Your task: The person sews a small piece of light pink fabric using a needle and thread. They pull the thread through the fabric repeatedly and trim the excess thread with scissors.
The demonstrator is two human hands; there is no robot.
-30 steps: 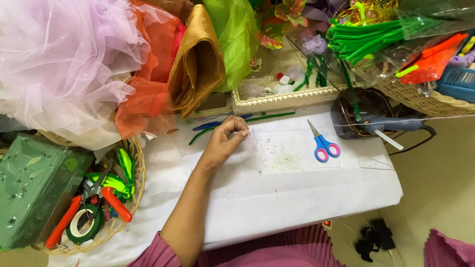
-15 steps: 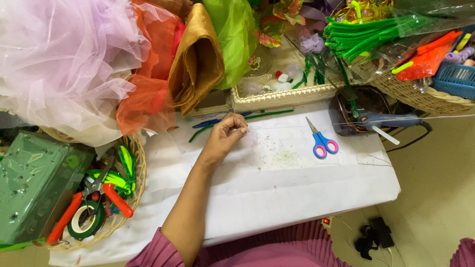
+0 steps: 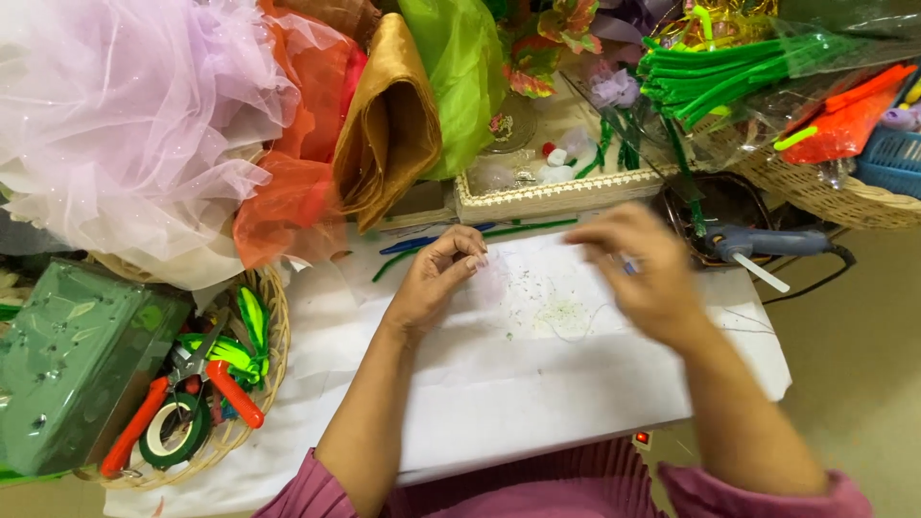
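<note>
My left hand (image 3: 436, 280) rests on the white paper sheet (image 3: 537, 384) with its fingertips pinched together; a faint lilac sheer scrap lies by them, and I cannot tell whether they hold it. My right hand (image 3: 638, 269) is blurred with motion and hangs over the spot where the blue-handled scissors lay. Only a sliver of blue shows under its fingers, so its grip cannot be made out. Green crumbs and a thin thread lie on the paper between the hands.
Lilac tulle (image 3: 125, 125), orange (image 3: 297, 192), gold (image 3: 389, 125) and green fabrics (image 3: 460, 67) are piled at the back. A left basket (image 3: 269, 384) holds orange-handled pliers (image 3: 230, 393) and a tape roll. A green box (image 3: 67, 364), white tray (image 3: 547, 197), glue gun (image 3: 758, 242) and green stems (image 3: 710, 77) stand around.
My right hand has come into view and moved over the scissors, hiding them. My left hand has stayed in the same place with its fingers pinched.
</note>
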